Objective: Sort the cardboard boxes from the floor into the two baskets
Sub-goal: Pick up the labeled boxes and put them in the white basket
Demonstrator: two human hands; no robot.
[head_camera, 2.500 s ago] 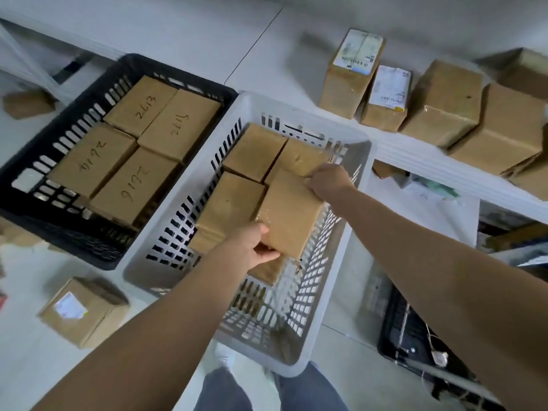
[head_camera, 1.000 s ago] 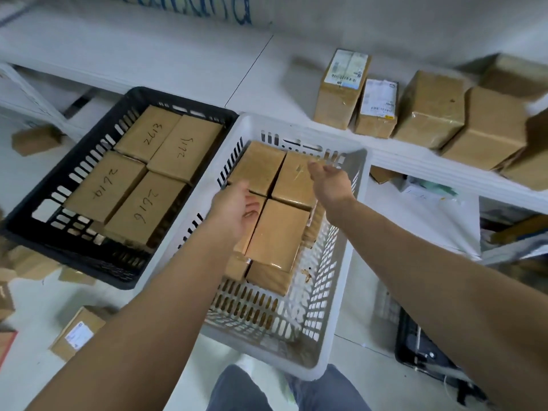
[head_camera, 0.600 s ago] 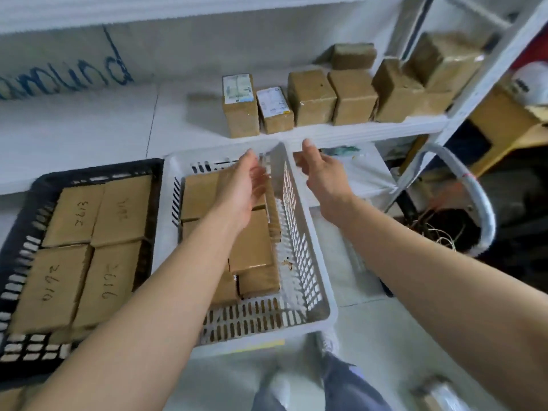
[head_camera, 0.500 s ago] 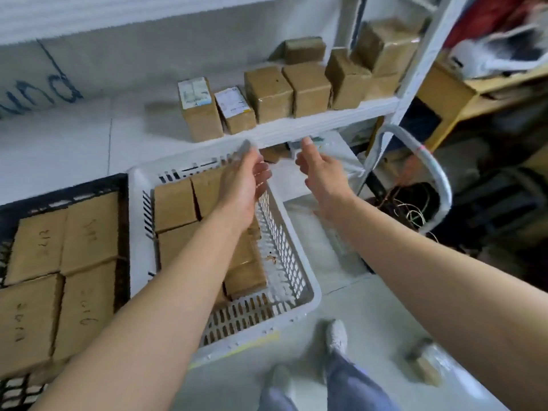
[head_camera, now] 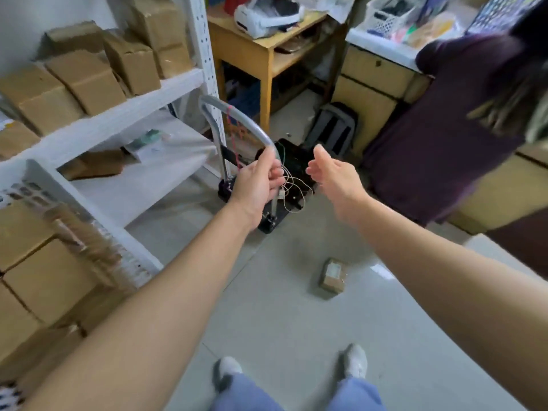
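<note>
Cardboard box (head_camera: pixel 332 275) is shown on the floor (head_camera: pixel 267 307), nearer than both empty hands; right hand (head_camera: pixel 335 176), fingers loosely spread, is judged closer than left hand (head_camera: pixel 261 185), fingers loosely curled

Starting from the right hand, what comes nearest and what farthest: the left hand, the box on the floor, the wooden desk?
1. Left hand: just left of the right hand, level with it.
2. Box: lying well below it.
3. Desk: far back, across the room.
</note>
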